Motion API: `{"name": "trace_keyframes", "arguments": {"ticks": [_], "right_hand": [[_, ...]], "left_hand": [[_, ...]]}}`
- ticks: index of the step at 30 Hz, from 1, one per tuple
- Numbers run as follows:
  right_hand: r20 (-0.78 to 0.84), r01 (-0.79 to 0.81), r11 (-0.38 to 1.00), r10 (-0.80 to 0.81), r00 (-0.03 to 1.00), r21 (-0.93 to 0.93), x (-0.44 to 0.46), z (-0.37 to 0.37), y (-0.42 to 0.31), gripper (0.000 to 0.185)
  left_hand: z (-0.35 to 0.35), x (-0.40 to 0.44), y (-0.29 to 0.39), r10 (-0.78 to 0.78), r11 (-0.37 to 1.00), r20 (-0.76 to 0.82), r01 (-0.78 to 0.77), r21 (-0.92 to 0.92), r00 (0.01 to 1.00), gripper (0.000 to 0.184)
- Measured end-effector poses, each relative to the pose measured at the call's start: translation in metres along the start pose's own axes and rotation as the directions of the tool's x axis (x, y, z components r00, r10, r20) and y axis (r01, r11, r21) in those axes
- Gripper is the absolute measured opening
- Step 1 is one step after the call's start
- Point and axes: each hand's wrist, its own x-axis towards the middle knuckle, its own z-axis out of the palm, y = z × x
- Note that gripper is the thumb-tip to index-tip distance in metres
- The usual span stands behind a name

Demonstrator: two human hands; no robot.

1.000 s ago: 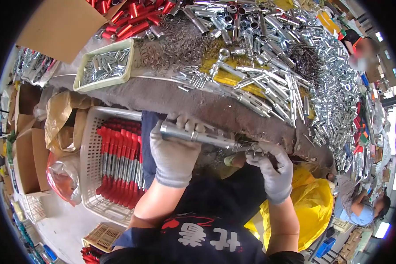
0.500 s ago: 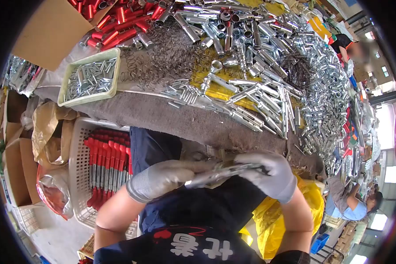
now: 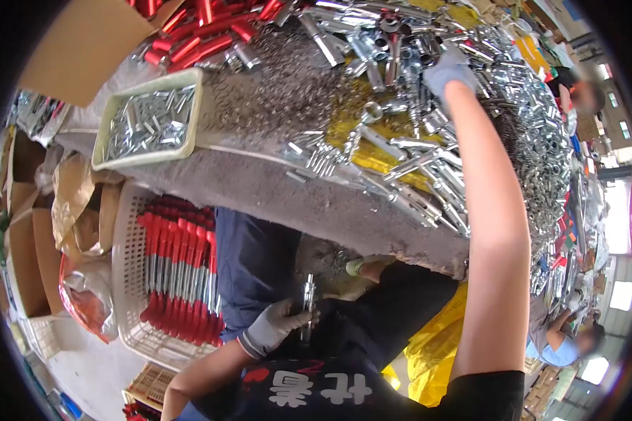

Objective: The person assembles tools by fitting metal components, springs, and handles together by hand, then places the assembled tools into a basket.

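Note:
My left hand (image 3: 272,330), in a grey-white glove, is closed around a shiny metal tube part (image 3: 308,293) held upright over my lap. Out at the far side of the bench, my gloved right hand (image 3: 451,71) reaches into the heap of metal tubes (image 3: 393,52). Its fingers are hidden and smeared there, so what they grip is unclear. Slotted metal tubes (image 3: 418,200) lie on yellow plastic below that forearm. Thin coil springs (image 3: 274,88) spread over the bench to the left of the heap.
A pale tray (image 3: 198,116) of small metal pins stands on the bench. Red tubes (image 3: 200,42) lie behind it. Below, a white basket (image 3: 128,281) holds red-handled parts. A yellow bag (image 3: 435,344) hangs by my right side. Another person (image 3: 562,344) sits far right.
My hands were together over my lap on a blurred metal part. The right has since moved up and away to the heap; the left has lowered and holds the tube part upright.

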Motion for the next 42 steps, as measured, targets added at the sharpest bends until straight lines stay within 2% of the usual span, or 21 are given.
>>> {"name": "trace_keyframes", "arguments": {"ticks": [2, 4, 5, 6, 9, 11, 12, 13, 16, 20, 23, 28, 32, 34, 36, 37, 38, 39, 40, 41, 42], "right_hand": [[-0.132, 0.099, 0.896, -0.046, 0.99, 0.433, -0.004, 0.004, 0.023, 0.043], [0.013, 0.028, 0.797, -0.045, 0.999, 0.603, -0.025, -0.019, 0.051, 0.038], [-0.112, 0.133, 0.413, -0.074, 0.991, 0.901, -0.061, -0.022, 0.056, 0.039], [-0.11, 0.138, 0.213, -0.136, 0.984, 0.967, -0.086, -0.026, 0.071, 0.04], [-0.085, -0.025, -0.334, -0.312, 0.946, 0.942, -0.184, -0.045, 0.099, 0.041], [-0.028, -0.305, -0.577, -0.495, 0.869, 0.758, -0.241, -0.039, 0.103, 0.042], [0.227, -0.555, -0.673, -0.516, 0.826, 0.489, -0.278, -0.019, 0.111, 0.041], [0.216, -0.669, -0.627, -0.645, 0.733, 0.399, -0.299, -0.01, 0.106, 0.038], [0.358, -0.568, -0.436, -0.475, 0.804, 0.698, -0.349, 0.0, 0.061, 0.03], [0.422, -0.65, -0.324, -0.55, 0.721, 0.687, -0.388, 0.043, 0.042, 0.033], [0.371, -0.509, -0.161, -0.51, 0.776, 0.845, -0.397, 0.049, 0.046, 0.034], [0.539, -0.67, 0.029, -0.62, 0.57, 0.742, -0.408, 0.05, 0.049, 0.031], [0.409, -0.355, 0.223, -0.655, 0.635, 0.908, -0.439, 0.07, 0.05, 0.035], [0.474, -0.345, 0.327, -0.663, 0.58, 0.88, -0.44, 0.082, 0.045, 0.032], [0.541, -0.222, 0.499, -0.7, 0.467, 0.838, -0.428, 0.063, 0.022, 0.031], [0.637, 0.006, 0.695, -0.662, 0.394, 0.719, -0.409, 0.042, 0.005, 0.034], [0.574, 0.459, 0.681, -0.73, 0.37, 0.571, -0.389, 0.036, 0.001, 0.036], [0.543, 0.553, 0.653, -0.75, 0.377, 0.518, -0.371, 0.029, -0.007, 0.032], [0.422, 0.473, 0.666, -0.739, 0.526, 0.577, -0.349, 0.004, -0.02, 0.025], [0.022, 0.622, 0.495, -0.792, 0.61, 0.607, -0.327, -0.007, -0.033, 0.019], [-0.027, 0.562, 0.529, -0.713, 0.701, 0.635, -0.306, -0.019, -0.048, 0.014]], "left_hand": [[0.0, -0.004, -0.003, 0.058, 0.998, -0.013, -0.058, 0.02, 0.998, 0.031], [0.003, -0.004, -0.001, 0.117, 0.988, -0.027, -0.113, 0.108, 0.993, 0.029], [0.008, -0.006, 0.006, 0.118, 0.986, -0.049, -0.111, 0.124, 0.992, 0.028], [0.015, -0.007, 0.011, 0.119, 0.984, -0.071, -0.108, 0.14, 0.99, 0.026], [0.022, 0.002, -0.001, 0.166, 0.983, -0.022, -0.164, 0.084, 0.986, 0.025], [0.028, 0.005, -0.005, 0.131, 0.984, -0.014, -0.128, 0.127, 0.991, 0.025], [0.034, -0.001, -0.016, 0.077, 0.982, -0.02, -0.073, 0.175, 0.997, 0.025], [0.033, -0.001, -0.023, 0.084, 0.975, -0.011, -0.08, 0.208, 0.996, 0.026], [0.041, -0.01, -0.022, 0.111, 0.968, -0.02, -0.104, 0.228, 0.994, 0.025], [0.042, -0.012, -0.038, 0.108, 0.983, -0.036, -0.101, 0.154, 0.994, 0.025], [0.041, -0.017, -0.037, 0.067, 0.98, -0.067, -0.053, 0.19, 0.995, 0.026], [0.045, -0.021, -0.037, 0.057, 0.966, -0.057, -0.041, 0.254, 0.997, 0.032], [0.014, -0.034, 0.003, 0.172, 0.705, 0.19, -0.255, 0.662, 0.967, 0.041], [-0.002, -0.024, 0.026, 0.515, 0.536, 0.178, -0.477, 0.697, 0.839, 0.051], [0.0, -0.008, 0.039, 0.547, 0.552, 0.262, -0.578, 0.601, 0.795, 0.041], [0.004, -0.008, 0.044, 0.402, 0.761, 0.139, -0.415, 0.499, 0.905, 0.036], [-0.001, -0.007, 0.044, 0.404, 0.777, 0.113, -0.406, 0.481, 0.908, 0.036], [-0.008, -0.005, 0.043, 0.402, 0.792, 0.089, -0.395, 0.465, 0.911, 0.035], [-0.014, 0.0, 0.038, 0.4, 0.809, 0.063, -0.385, 0.444, 0.914, 0.035], [-0.02, 0.007, 0.026, 0.454, 0.803, 0.037, -0.427, 0.416, 0.89, 0.035], [-0.022, 0.009, 0.02, 0.403, 0.85, 0.01, -0.378, 0.366, 0.915, 0.034]]}}
